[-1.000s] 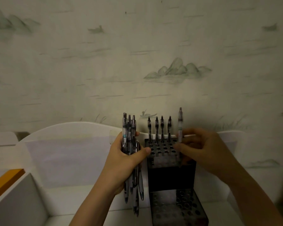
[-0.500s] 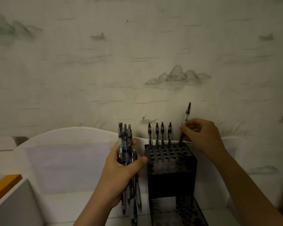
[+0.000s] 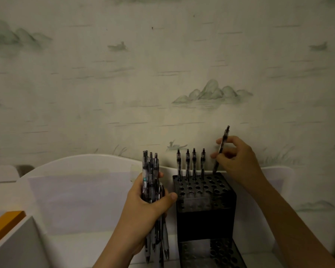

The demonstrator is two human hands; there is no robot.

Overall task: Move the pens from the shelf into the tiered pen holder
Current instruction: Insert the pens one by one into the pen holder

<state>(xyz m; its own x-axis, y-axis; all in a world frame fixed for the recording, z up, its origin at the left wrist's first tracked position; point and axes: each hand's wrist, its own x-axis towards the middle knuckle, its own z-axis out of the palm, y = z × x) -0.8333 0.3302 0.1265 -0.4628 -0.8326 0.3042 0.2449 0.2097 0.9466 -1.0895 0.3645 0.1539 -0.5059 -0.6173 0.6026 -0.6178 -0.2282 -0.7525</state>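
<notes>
A black tiered pen holder (image 3: 205, 206) with rows of round holes stands on the white shelf (image 3: 81, 246). Several pens (image 3: 190, 164) stand upright in its back row. My left hand (image 3: 145, 211) grips a bundle of pens (image 3: 150, 176) just left of the holder. My right hand (image 3: 238, 161) pinches a single pen (image 3: 221, 149), tilted, with its tip over the back right corner hole of the upper tier. A lower tier (image 3: 211, 252) shows at the bottom.
The shelf has a curved white back panel (image 3: 81, 167) against a wallpapered wall (image 3: 162, 74). A white side panel (image 3: 17, 246) and an orange edge (image 3: 4, 223) lie at the lower left.
My right hand has lifted from the front of the upper tier and carried the single pen back to the far right corner hole, now tilted. The left hand with the bundle has barely moved.
</notes>
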